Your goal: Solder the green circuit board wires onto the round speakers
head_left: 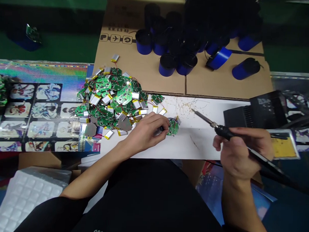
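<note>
My right hand [244, 151] is wrapped round a soldering iron [223, 132], whose metal tip points up and left over the white work surface [204, 144]. My left hand [152, 129] has its fingers pinched together at the left edge of a round green circuit board [173, 127]. Something small and dark shows between those fingers, too hidden to name. A small silver battery with yellow tape [179, 120] lies at the board's upper right. Left of my left hand is a heap of green circuit boards [102, 83] with wired silver batteries.
Several blue and black cylinders [166, 65] stand or lie on cardboard [150, 82] at the back. On the right are a black box-shaped device [238, 115] and a tray with a yellow pad [285, 147]. Wire scraps [191, 105] litter the white surface. Printed sheets [43, 108] lie left.
</note>
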A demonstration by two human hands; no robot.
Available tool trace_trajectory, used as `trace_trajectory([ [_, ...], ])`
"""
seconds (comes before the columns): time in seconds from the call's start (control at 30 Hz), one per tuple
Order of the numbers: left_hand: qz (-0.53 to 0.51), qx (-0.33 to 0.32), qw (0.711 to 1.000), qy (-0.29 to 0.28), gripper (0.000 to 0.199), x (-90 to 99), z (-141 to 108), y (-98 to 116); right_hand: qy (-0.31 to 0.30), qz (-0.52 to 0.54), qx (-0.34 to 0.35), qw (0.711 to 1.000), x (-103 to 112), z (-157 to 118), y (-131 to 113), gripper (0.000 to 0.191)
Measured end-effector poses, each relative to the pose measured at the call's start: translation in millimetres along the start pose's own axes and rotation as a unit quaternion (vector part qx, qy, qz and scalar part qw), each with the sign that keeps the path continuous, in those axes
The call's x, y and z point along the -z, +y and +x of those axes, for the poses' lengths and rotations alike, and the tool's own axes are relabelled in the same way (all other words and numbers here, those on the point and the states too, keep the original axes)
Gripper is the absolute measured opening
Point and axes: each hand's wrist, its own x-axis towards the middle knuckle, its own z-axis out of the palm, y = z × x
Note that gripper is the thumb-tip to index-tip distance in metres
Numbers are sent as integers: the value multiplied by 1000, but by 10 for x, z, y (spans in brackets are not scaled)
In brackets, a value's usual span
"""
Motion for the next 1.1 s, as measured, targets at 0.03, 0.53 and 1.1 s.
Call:
trace_trajectory([
  [0.03, 2, -1, 1000, 0, 10, 2, 0, -1, 0, 6, -2, 1000, -40, -48, 1, 28],
  [0.53, 14, -26, 1000, 10, 9, 22, 14, 5, -173, -196, 139, 955, -425, -485, 224, 45],
  [1.1, 157, -140, 975, -71, 18, 237, 115, -88, -186, -183, 109, 959, -442, -381, 321, 37],
])
